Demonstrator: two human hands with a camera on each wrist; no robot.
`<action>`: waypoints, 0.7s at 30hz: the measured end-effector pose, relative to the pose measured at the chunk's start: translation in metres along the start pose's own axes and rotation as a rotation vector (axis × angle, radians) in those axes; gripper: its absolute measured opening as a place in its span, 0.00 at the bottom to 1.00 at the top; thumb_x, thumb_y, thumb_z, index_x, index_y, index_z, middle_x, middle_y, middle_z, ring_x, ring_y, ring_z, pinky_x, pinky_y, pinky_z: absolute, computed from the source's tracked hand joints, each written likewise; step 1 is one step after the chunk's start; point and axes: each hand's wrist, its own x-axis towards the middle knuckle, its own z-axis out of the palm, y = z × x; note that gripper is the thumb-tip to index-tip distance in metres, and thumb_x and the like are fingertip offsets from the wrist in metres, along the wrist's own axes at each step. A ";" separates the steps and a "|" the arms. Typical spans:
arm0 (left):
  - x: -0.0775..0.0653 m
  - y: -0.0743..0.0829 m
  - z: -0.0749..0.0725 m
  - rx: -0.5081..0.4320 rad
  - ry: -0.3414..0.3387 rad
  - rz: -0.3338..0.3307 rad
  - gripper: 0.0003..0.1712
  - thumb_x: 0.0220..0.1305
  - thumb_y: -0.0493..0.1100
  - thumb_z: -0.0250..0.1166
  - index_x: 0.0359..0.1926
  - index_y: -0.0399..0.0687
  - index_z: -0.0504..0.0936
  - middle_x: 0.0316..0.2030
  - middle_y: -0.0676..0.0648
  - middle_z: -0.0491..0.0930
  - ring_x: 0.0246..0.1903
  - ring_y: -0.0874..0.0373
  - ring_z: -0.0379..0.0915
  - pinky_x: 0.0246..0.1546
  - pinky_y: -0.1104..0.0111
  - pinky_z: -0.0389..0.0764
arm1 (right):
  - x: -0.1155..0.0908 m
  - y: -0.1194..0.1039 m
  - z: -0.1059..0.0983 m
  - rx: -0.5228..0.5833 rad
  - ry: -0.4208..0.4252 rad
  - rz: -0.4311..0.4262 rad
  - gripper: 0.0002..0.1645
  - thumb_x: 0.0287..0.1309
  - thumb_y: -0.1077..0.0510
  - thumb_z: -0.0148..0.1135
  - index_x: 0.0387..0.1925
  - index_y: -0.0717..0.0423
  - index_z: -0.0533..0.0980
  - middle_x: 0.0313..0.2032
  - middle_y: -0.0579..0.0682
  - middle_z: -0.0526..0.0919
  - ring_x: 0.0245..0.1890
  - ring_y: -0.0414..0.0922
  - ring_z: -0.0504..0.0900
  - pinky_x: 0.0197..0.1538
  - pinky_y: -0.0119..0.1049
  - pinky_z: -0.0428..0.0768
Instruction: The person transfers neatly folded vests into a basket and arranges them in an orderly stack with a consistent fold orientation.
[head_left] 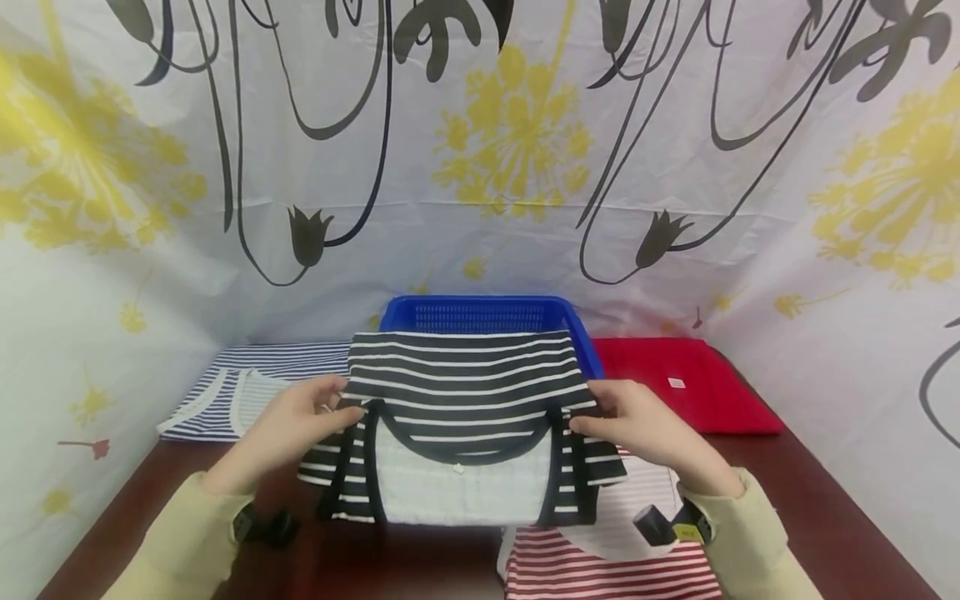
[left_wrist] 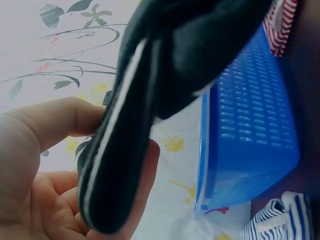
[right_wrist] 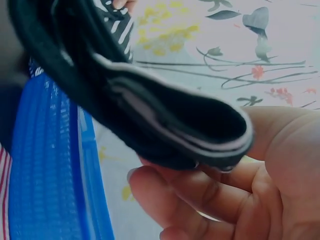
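A folded black-and-white striped shirt (head_left: 465, 367) is held up in the middle of the head view, its black-edged neckline and pale inner back facing me. My left hand (head_left: 303, 421) pinches its left side between thumb and fingers. On the opposite side, my right hand (head_left: 637, 421) grips the folded edge the same way. The left wrist view shows the rounded dark fold of the shirt (left_wrist: 117, 165) between thumb and fingers. In the right wrist view, layered folds of the shirt (right_wrist: 165, 120) lie in the hand's grasp; some fingertips are hidden behind cloth.
Behind the shirt stands a blue perforated basket (head_left: 480, 302). A blue-and-white striped garment (head_left: 198, 408) lies left, a red garment (head_left: 652, 367) right. Nearer on the brown table (head_left: 360, 575) is a red-and-white striped garment (head_left: 600, 575). Patterned white sheeting (head_left: 480, 250) surrounds the table.
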 end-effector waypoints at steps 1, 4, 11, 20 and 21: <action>0.006 0.002 -0.002 -0.004 -0.007 -0.001 0.35 0.61 0.52 0.66 0.60 0.30 0.72 0.49 0.35 0.79 0.47 0.43 0.76 0.46 0.50 0.78 | 0.002 0.000 -0.004 0.016 -0.001 0.014 0.15 0.56 0.53 0.68 0.45 0.54 0.80 0.32 0.44 0.84 0.31 0.41 0.82 0.39 0.35 0.82; 0.023 0.009 -0.008 -0.019 -0.030 -0.006 0.36 0.61 0.52 0.66 0.61 0.30 0.71 0.53 0.33 0.76 0.52 0.39 0.73 0.51 0.47 0.75 | 0.012 0.001 -0.017 0.045 -0.011 0.036 0.19 0.57 0.54 0.68 0.47 0.58 0.79 0.34 0.47 0.85 0.30 0.43 0.84 0.39 0.37 0.83; 0.064 0.019 -0.023 -0.063 -0.108 -0.033 0.39 0.63 0.51 0.65 0.65 0.29 0.65 0.59 0.28 0.70 0.59 0.35 0.66 0.59 0.44 0.67 | 0.045 0.002 -0.048 0.158 -0.063 0.057 0.18 0.58 0.57 0.66 0.45 0.66 0.78 0.33 0.53 0.85 0.30 0.46 0.85 0.38 0.39 0.84; 0.106 0.026 -0.037 -0.061 -0.142 -0.036 0.40 0.64 0.47 0.63 0.67 0.25 0.60 0.64 0.27 0.64 0.64 0.35 0.59 0.64 0.45 0.61 | 0.084 0.008 -0.076 0.108 -0.056 0.160 0.25 0.59 0.52 0.65 0.53 0.64 0.75 0.47 0.56 0.79 0.42 0.47 0.75 0.43 0.42 0.80; 0.109 0.027 -0.038 -0.058 -0.148 -0.038 0.40 0.64 0.47 0.62 0.67 0.25 0.60 0.65 0.27 0.62 0.64 0.35 0.58 0.64 0.45 0.61 | 0.088 0.009 -0.078 0.110 -0.059 0.175 0.28 0.60 0.52 0.65 0.57 0.64 0.73 0.51 0.57 0.77 0.46 0.47 0.75 0.45 0.43 0.80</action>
